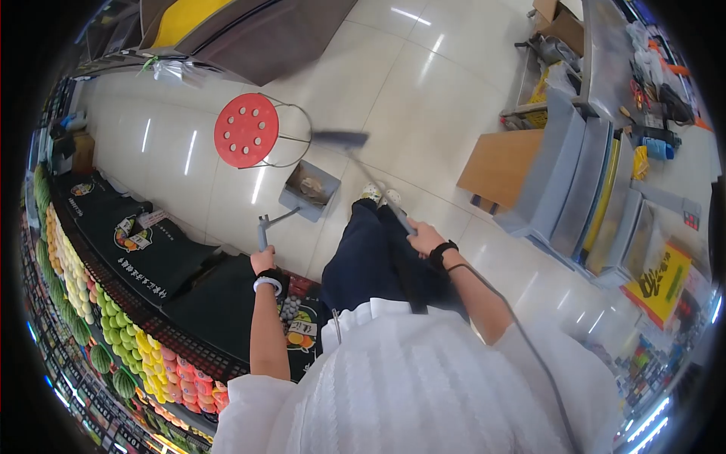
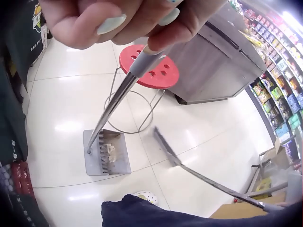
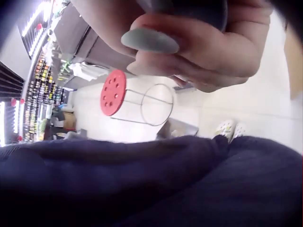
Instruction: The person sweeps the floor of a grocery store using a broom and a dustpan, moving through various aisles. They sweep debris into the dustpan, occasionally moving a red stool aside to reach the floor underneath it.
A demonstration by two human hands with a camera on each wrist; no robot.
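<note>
My left hand (image 1: 263, 261) grips the grey handle of a long-handled dustpan (image 2: 124, 146), whose tray rests on the tiled floor with some pale debris inside. In the left wrist view, the fingers (image 2: 85, 23) curl round the top of its metal pole. My right hand (image 1: 426, 239) holds the grey end of a broom handle (image 1: 384, 193). The broom head (image 1: 340, 138), dark and slightly blurred, is low over the floor beyond my shoes, to the right of the dustpan. In the right wrist view, curled fingers (image 3: 203, 52) wrap the handle; the broom head is hidden there.
A red stool (image 1: 246, 130) with wire legs stands just beyond the dustpan. Fruit displays (image 1: 113, 325) with dark cloth fronts line the left. On the right are grey panels (image 1: 560, 166) and a loaded shelf. A brown cabinet (image 1: 249, 38) stands at the far side.
</note>
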